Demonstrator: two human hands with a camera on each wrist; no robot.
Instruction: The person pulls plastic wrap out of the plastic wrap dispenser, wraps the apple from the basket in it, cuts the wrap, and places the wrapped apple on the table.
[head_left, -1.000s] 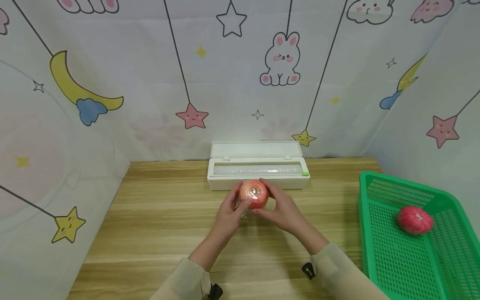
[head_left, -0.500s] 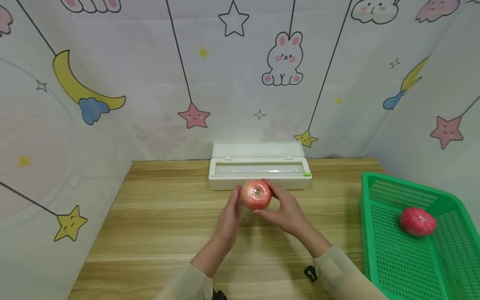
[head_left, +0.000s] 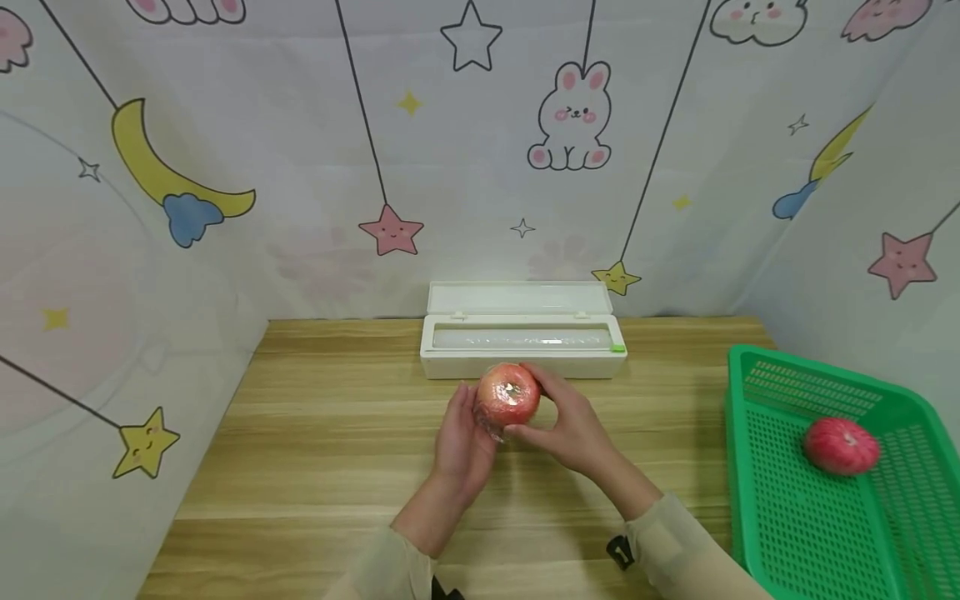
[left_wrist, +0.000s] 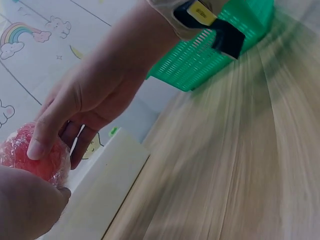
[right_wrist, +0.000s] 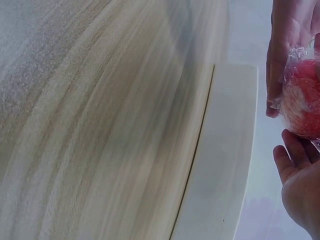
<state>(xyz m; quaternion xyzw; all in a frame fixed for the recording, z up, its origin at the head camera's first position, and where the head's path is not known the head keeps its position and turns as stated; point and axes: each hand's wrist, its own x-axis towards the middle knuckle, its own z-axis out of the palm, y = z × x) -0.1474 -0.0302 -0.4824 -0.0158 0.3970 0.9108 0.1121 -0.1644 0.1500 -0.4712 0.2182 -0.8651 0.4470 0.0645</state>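
A red apple (head_left: 510, 395) wrapped in clear cling film is held up over the table (head_left: 330, 467), in front of a white cling film dispenser (head_left: 521, 367). My right hand (head_left: 573, 429) pinches it from the right; in the left wrist view the thumb (left_wrist: 42, 140) presses on the film. On the other side my left hand (head_left: 461, 446) lies palm up with extended fingers, touching the wrapped apple. A loose bunch of film (head_left: 491, 431) shows at its lower left. In the right wrist view the crinkled apple (right_wrist: 302, 102) sits between both hands, partly cut off.
The dispenser's lid (head_left: 519, 297) stands raised, with a film roll (head_left: 525, 338) inside and a green slider (head_left: 618, 348) at its right end. To the right stands a green basket (head_left: 738, 467) holding a red, pale-streaked round fruit (head_left: 842, 446). A patterned cloth wall (head_left: 465, 167) closes the back.
My left hand has come off its grip, turned palm up and spread beside the apple. The apple has turned slightly in my right hand, and loose film now shows below it.
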